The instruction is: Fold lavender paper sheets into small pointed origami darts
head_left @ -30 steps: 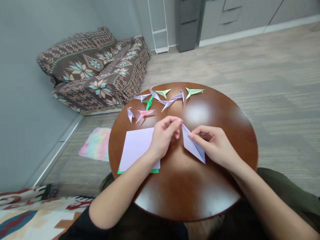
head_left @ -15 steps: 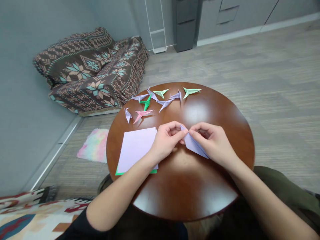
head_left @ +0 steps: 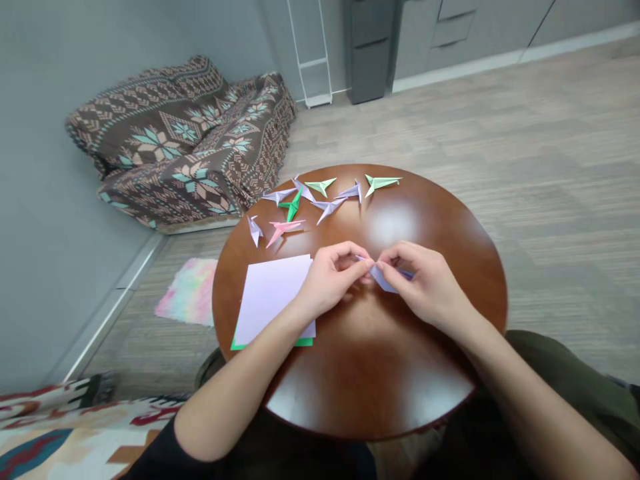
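Note:
Between my hands is a folded piece of lavender origami paper (head_left: 383, 280), held just above the table. My left hand (head_left: 336, 277) pinches its left tip between thumb and fingers. Close beside it, my right hand (head_left: 423, 277) pinches the same piece and hides much of it. A stack of square paper (head_left: 273, 297), lavender on top with green showing below, lies to the left, partly under my left forearm. Beyond my hands lie several folded paper birds, among them a pink one (head_left: 285, 228), a dark green one (head_left: 294, 205) and a pale green one (head_left: 381, 183).
Everything rests on a round brown wooden table (head_left: 360, 393) with a glossy top. A sofa (head_left: 185, 140) under a patterned cover stands at the back left. Near the table's left side, a fluffy pastel rug (head_left: 187, 293) lies on the floor.
The lavender paper has turned in my fingers, and its long lower point no longer hangs out below my right hand. Both hands stay in nearly the same place.

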Demonstrator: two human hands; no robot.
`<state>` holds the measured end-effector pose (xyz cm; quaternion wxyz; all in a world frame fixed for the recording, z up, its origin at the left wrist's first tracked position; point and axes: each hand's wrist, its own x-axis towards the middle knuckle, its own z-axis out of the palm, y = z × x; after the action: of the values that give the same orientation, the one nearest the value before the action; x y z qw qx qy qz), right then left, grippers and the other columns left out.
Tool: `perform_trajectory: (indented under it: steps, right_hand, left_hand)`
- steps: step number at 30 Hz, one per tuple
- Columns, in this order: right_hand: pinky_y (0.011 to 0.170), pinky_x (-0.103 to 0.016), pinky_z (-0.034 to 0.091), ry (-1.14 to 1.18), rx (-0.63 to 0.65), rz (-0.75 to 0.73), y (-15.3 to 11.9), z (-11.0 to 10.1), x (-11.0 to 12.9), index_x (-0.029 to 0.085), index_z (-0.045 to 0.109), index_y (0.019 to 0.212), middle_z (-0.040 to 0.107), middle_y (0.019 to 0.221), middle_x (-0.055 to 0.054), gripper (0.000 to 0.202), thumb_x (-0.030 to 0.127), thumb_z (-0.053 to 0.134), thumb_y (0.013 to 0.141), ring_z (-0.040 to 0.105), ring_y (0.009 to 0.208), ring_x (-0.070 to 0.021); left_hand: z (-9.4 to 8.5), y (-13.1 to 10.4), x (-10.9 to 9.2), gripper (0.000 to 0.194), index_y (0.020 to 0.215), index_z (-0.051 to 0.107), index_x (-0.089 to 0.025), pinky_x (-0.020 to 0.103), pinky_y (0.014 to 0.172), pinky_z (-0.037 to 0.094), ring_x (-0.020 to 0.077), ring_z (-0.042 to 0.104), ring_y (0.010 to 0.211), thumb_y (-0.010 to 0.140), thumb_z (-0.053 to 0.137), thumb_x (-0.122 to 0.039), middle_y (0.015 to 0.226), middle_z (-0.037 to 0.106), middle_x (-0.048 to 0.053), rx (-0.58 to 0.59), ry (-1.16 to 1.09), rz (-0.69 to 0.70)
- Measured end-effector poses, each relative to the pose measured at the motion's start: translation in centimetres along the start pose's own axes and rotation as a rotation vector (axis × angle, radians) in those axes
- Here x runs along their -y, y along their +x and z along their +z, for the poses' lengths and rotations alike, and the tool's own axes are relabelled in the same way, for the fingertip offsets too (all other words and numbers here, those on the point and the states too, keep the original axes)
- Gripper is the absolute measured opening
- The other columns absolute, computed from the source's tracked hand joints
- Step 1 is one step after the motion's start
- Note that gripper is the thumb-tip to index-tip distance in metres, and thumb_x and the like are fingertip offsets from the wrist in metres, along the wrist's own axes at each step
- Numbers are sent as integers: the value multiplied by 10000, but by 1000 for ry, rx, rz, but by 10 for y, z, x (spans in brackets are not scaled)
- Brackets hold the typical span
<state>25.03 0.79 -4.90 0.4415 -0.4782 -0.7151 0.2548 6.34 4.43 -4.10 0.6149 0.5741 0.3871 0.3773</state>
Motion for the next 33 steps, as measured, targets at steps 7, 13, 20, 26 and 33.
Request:
perform_trajectory:
  steps: [7, 13, 20, 26, 33]
  right_hand:
    - [688, -288, 460, 20, 88, -7, 3, -11, -1, 172, 679, 847, 693, 807, -33, 130, 174, 604, 954, 635, 729, -167]
    - [687, -283, 463, 66, 117, 26, 3, -12, 0, 171, 695, 853, 711, 816, -35, 127, 190, 617, 952, 649, 734, -170]
    - [753, -321, 396, -164, 166, -92, 2, -11, -3, 174, 641, 838, 686, 814, -26, 137, 209, 615, 968, 608, 761, -182]
    - [772, -331, 371, -190, 199, -133, 2, -11, -1, 176, 619, 842, 687, 828, -23, 148, 228, 596, 978, 603, 773, -182]
    - [661, -286, 395, -72, 162, -11, 4, -22, -3, 175, 639, 779, 669, 731, -8, 130, 160, 601, 902, 581, 666, -153]
  left_hand:
    - [-3, -1, 1, 247, 881, 705, -124, 234, 696, 567, 142, 729, 702, 829, 801, -345, 795, 734, 37, 44, 85, 34]
    - [0, -4, -3, 190, 883, 697, -127, 227, 684, 551, 140, 717, 705, 866, 746, -310, 769, 719, 34, 64, 163, 63]
    - [-2, -3, 0, 53, 810, 693, -138, 218, 617, 526, 129, 677, 637, 813, 651, -171, 719, 696, 14, 38, 425, 112]
    - [-5, -4, -1, 93, 794, 725, -141, 199, 563, 482, 118, 646, 593, 775, 640, -173, 672, 699, 10, 43, 518, 99]
    - [-15, 2, -9, 58, 734, 680, -138, 216, 562, 536, 122, 651, 566, 730, 626, -157, 647, 658, -1, -82, 379, 103]
